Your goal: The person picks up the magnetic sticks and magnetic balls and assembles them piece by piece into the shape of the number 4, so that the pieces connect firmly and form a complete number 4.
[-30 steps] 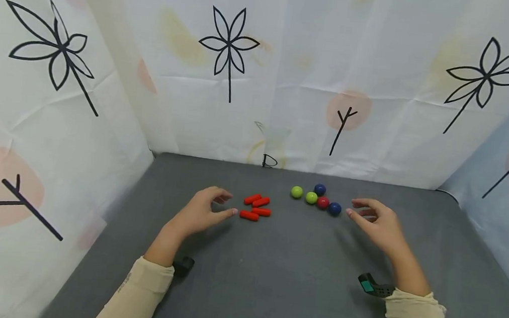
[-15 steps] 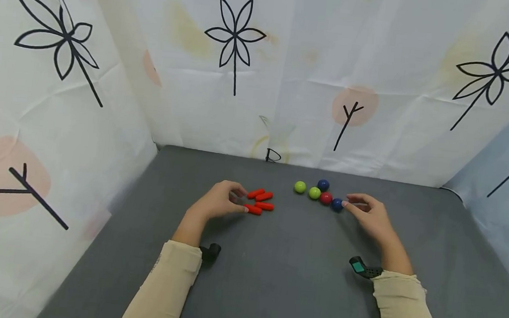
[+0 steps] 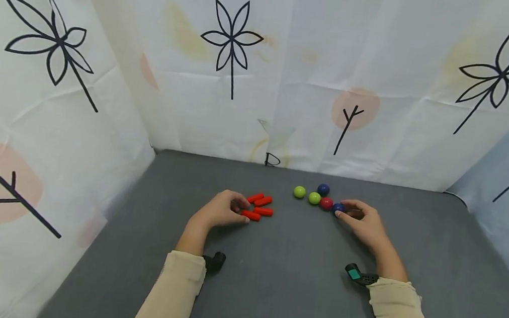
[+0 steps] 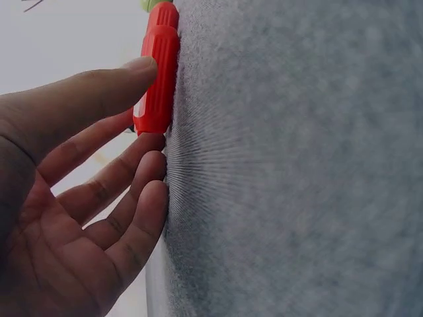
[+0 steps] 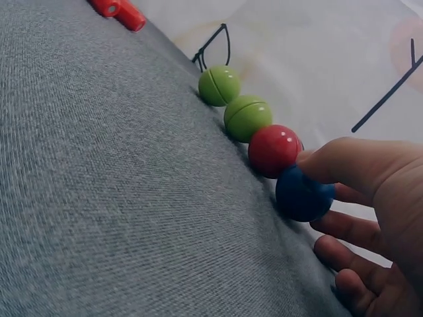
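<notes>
Short red plastic sticks lie in a loose cluster on the grey table, left of centre. My left hand (image 3: 224,210) is at the nearest red plastic stick (image 3: 251,215), its thumb on one side and fingers on the other. In the left wrist view that ribbed stick (image 4: 157,79) has the thumb tip across it, the other fingers bent below. My right hand (image 3: 366,225) pinches a glossy blue ball (image 5: 304,193) between thumb and fingers. Touching or close beside that ball is a red ball (image 5: 274,150), in line with two lime green balls (image 5: 248,119).
Another blue ball (image 3: 323,190) sits behind the red one. Further red sticks (image 3: 263,200) lie beside the left fingers. White printed cloth (image 3: 288,81) stands along the back edge of the grey table (image 3: 280,282) and at both sides.
Both hands have moved inward: the left rightward to the red plastic sticks, the right leftward to the nearer blue ball, which it now pinches. The balls and sticks keep their arrangement.
</notes>
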The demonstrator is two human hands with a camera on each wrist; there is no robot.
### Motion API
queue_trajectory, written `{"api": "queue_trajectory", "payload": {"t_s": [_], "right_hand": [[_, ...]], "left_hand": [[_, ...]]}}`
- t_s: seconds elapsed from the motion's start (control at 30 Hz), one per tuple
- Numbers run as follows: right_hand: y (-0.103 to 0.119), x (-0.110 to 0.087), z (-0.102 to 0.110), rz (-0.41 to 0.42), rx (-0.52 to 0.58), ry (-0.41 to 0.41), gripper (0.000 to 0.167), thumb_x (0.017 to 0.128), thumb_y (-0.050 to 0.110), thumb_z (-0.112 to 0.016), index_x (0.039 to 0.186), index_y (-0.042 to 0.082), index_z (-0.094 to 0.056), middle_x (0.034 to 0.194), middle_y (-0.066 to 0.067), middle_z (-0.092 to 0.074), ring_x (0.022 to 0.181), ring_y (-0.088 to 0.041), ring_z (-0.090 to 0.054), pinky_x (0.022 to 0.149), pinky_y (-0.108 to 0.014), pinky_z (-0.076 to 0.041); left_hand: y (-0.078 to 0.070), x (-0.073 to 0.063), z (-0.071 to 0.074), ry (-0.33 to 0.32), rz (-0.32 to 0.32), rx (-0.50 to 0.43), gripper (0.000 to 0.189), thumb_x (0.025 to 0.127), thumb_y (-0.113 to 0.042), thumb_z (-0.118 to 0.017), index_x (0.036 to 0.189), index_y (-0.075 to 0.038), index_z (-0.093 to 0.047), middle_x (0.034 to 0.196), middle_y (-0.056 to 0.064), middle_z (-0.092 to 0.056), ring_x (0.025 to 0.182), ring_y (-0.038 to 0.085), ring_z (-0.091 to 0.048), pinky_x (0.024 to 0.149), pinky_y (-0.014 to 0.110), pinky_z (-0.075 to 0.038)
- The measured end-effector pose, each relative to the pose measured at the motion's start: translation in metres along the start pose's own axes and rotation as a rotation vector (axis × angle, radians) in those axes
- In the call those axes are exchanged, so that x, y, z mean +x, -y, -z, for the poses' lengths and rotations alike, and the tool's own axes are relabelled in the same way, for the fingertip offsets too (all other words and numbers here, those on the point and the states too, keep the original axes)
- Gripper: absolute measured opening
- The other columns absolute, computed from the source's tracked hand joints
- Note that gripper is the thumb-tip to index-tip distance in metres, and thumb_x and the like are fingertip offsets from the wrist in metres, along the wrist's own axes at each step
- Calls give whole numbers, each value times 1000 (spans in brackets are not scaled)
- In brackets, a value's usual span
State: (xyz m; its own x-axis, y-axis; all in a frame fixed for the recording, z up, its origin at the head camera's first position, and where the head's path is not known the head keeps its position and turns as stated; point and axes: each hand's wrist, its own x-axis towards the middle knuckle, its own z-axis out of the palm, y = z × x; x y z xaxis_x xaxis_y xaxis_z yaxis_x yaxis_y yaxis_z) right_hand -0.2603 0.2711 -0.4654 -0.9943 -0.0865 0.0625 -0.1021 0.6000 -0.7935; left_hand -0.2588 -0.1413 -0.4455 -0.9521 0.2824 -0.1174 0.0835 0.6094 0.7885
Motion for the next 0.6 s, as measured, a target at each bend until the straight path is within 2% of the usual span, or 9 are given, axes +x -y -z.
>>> {"api": "queue_trajectory", "payload": {"t_s": [0.17,0.4,0.6], "right_hand": [[-2,1,-4,11,-19,-6,49,104,30,-70,145,5,-62,145,-24,-60,124,-38,-59,83,-27,-52],[-2,3,-5,24,-64,-40,47,103,30,-72,141,3,-64,138,-25,-65,120,-39,-63,86,-34,-52],[-3,2,-4,57,-113,-63,44,101,29,-74,134,1,-67,125,-24,-70,110,-34,-66,83,-28,-51]], "left_hand": [[0,-1,-1,9,10,24,21,90,-19,-87,111,-18,-80,117,-1,-72,108,20,-63,94,40,-56],[-2,1,-2,0,23,43,16,90,-14,-86,104,-17,-80,112,0,-72,105,20,-63,90,39,-57],[-3,0,0,20,14,66,15,88,-11,-88,100,-17,-79,107,1,-71,98,21,-62,84,37,-56]]}}
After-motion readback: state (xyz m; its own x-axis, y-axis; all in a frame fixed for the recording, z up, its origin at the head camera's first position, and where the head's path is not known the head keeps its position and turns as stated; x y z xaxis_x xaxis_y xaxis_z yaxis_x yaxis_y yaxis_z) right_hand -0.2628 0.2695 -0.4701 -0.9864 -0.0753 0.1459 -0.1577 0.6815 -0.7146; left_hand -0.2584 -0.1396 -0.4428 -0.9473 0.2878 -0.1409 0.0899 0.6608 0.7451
